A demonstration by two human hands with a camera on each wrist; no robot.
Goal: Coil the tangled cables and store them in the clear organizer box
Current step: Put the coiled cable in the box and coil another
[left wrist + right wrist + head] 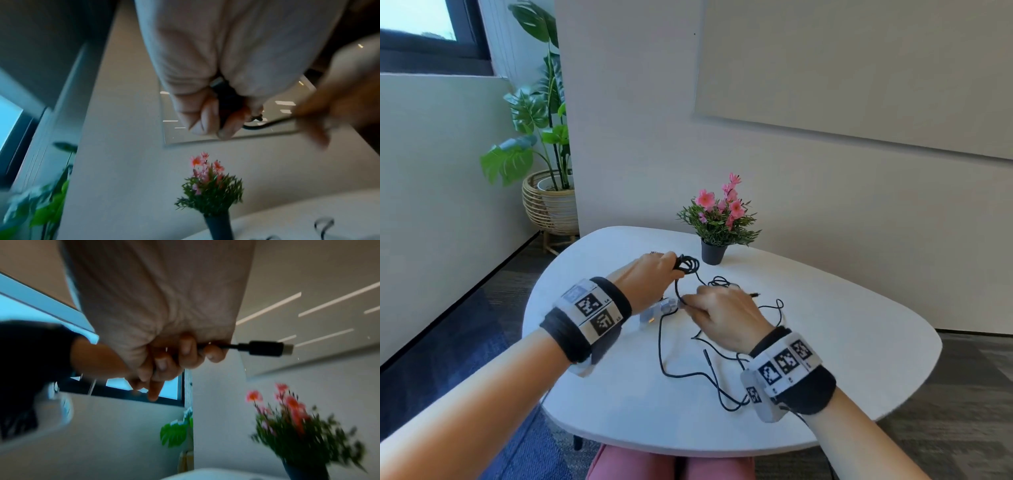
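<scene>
Left hand (pixel 650 277) raised over white tabletop (pixel 825 329), fingers (pixel 205 120) curled round small coil of black cable (pixel 688 265). Right hand (pixel 726 317) just beside it, fingers (pixel 186 353) closed on same cable near USB plug (pixel 265 348). Loose tangle (pixel 688 363) on tabletop near front edge. Clear organizer box (pixel 657 310) partly hidden between hands. Potted pink flowers (pixel 717 219) behind

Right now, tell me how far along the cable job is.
Done: a few small loops of black cable are gathered in the left hand. In hand: the right hand holds more of that cable, with a plug end sticking out past its grip. Left: most cable still sprawls loose over the white table. The clear organizer box between the hands is mostly hidden; I cannot tell whether anything is stored.
</scene>
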